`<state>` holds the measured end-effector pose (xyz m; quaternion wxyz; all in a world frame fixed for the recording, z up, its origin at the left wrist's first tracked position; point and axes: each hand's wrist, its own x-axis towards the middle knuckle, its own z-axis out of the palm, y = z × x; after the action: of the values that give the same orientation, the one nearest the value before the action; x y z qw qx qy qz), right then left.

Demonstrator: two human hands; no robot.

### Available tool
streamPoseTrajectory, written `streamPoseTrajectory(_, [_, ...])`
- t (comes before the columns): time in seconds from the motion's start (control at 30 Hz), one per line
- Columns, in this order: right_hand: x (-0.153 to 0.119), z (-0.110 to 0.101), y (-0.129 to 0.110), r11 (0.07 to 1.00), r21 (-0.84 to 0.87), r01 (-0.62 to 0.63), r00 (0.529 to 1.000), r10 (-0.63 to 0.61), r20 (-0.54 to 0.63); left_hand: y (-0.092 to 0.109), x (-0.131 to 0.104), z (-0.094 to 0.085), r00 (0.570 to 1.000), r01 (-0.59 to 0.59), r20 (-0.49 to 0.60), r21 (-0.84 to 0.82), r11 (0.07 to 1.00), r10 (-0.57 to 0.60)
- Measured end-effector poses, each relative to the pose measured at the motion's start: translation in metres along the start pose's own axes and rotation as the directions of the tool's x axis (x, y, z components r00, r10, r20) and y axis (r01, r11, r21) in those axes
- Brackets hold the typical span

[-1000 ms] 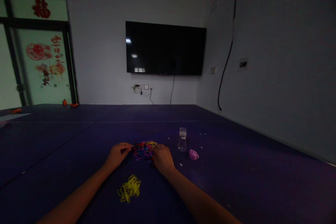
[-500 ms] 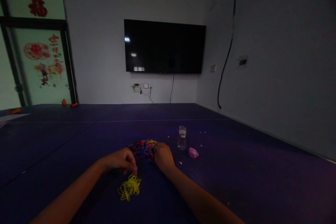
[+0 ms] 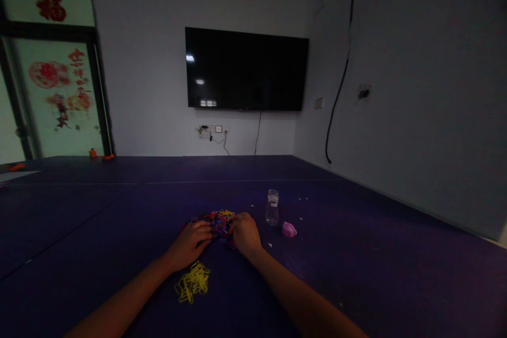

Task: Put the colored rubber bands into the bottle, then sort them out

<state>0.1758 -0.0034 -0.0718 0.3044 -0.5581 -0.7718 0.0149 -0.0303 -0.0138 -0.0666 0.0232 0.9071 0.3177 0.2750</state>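
A heap of mixed-colour rubber bands (image 3: 220, 222) lies on the dark purple surface in front of me. My left hand (image 3: 193, 243) reaches over the heap's left side, fingers stretched out and thumb apart, with nothing seen in it. On the right edge of the heap rests my right hand (image 3: 244, 233), its fingers bent down and together. Its fingertips are partly hidden, so what they pinch is unclear. A separate small pile of yellow rubber bands (image 3: 193, 282) lies nearer to me, just below my left hand.
Right of the heap stands a clear bottle (image 3: 272, 207) without a lid, beside a pink cap-like piece (image 3: 289, 229). White scraps (image 3: 270, 245) are scattered around them. Small orange objects (image 3: 107, 157) sit at the far left edge. A television (image 3: 247, 69) hangs on the wall behind.
My left hand has left the yellow pile and moved up and forward to the mixed heap, its pinch opening. My right hand stays at the heap's right edge.
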Motion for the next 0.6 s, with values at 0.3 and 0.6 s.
streamPoseTrajectory(0.3, [-0.0032,-0.0031,-0.0029,0.983,0.03,0.18,0.981,-0.182,0.071,0.0071,0.0002,-0.0017,0.992,0.004,0.129,0.001,1.0,-0.004])
streamPoseTrajectory(0.6, [-0.006,-0.0048,-0.0076,0.981,0.073,0.18,0.982,-0.183,0.045,0.0021,0.0007,0.0015,0.999,0.013,0.036,-0.011,1.0,-0.013])
